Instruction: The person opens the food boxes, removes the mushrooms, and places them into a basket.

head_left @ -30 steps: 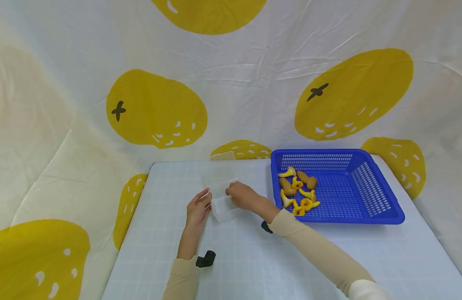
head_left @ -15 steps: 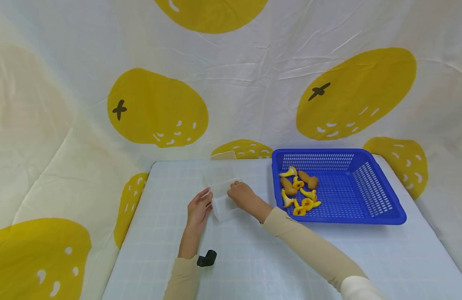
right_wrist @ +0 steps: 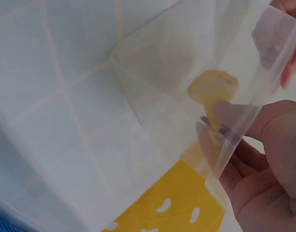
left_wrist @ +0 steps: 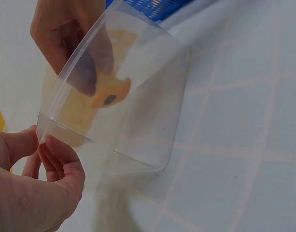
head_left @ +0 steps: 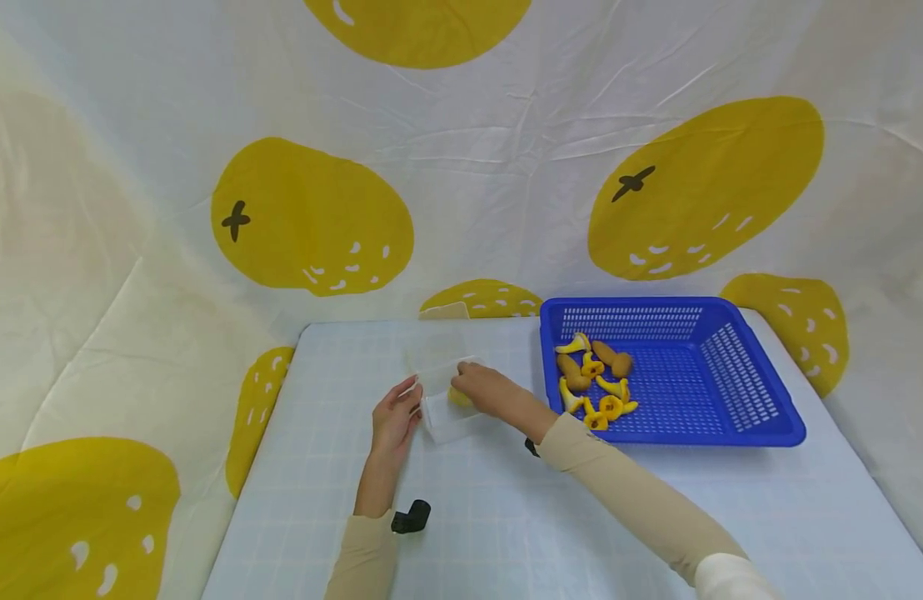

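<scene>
A clear plastic box (head_left: 448, 430) sits tilted in front of me, its rim pinched between the thumb and fingers of my left hand (head_left: 391, 425). My right hand (head_left: 490, 392) reaches in over the opening. Its thumb and fingers pinch the stem of a yellow chanterelle mushroom (head_left: 458, 397), which is partly covered by the hand in the head view. Through the clear wall, the left wrist view shows the mushroom (left_wrist: 111, 92) inside the box, below the right fingers. From the right wrist, the pale yellow cap (right_wrist: 213, 87) points toward the box's bottom.
A blue plastic basket (head_left: 795, 429) stands to the right, with several yellow mushrooms (head_left: 596, 419) and brown mushrooms (head_left: 574, 373) in its left part. Behind the box a faint clear panel (head_left: 435, 350) rises. A patterned cloth backdrop (head_left: 499, 225) borders the table's far edge.
The yellow mushroom now shows beneath my right fingers in the head view, where it was hidden before. The right hand has shifted slightly; the left hand and box stay put.
</scene>
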Action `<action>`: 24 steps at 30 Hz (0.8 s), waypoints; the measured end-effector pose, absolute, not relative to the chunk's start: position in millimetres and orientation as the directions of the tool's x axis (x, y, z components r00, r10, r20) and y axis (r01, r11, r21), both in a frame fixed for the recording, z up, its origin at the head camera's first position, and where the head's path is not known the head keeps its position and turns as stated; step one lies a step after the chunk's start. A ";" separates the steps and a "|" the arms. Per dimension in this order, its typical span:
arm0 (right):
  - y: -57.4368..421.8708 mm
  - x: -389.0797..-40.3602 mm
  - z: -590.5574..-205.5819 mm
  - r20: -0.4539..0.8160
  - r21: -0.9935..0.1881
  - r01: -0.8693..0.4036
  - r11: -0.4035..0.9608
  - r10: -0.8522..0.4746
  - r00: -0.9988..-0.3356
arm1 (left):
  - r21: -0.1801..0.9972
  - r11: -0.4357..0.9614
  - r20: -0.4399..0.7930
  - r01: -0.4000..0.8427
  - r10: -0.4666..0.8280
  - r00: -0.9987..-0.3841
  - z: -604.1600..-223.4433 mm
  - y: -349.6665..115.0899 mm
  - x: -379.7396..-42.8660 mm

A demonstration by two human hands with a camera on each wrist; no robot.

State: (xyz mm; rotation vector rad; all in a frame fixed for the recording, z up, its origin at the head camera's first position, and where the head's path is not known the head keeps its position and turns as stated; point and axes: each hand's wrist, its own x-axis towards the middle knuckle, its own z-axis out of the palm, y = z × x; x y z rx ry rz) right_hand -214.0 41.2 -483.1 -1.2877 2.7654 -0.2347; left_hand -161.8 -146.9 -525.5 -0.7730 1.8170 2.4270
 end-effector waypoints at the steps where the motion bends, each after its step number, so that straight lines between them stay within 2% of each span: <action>1: 42.5 -214.6 -482.6 -0.006 -0.208 -0.746 0.632 -0.764 -0.645 | 0.898 -0.326 -0.390 -0.296 -0.277 -0.878 -525.5 -147.0 -161.7; 10: 58.8 -216.8 -470.9 0.132 -0.541 -0.700 0.466 -0.775 -0.618 | 0.895 -0.342 -0.387 -0.287 -0.273 -0.881 -526.7 -148.0 -161.8; 15: 68.4 -218.4 -468.8 0.177 -0.644 -0.664 0.381 -0.770 -0.613 | 0.896 -0.332 -0.391 -0.294 -0.276 -0.878 -527.1 -148.1 -161.6; 24: 89.6 -218.7 -463.2 0.162 -0.792 -0.517 0.325 -0.705 -0.691 | 0.896 -0.334 -0.389 -0.292 -0.278 -0.878 -526.6 -147.2 -160.8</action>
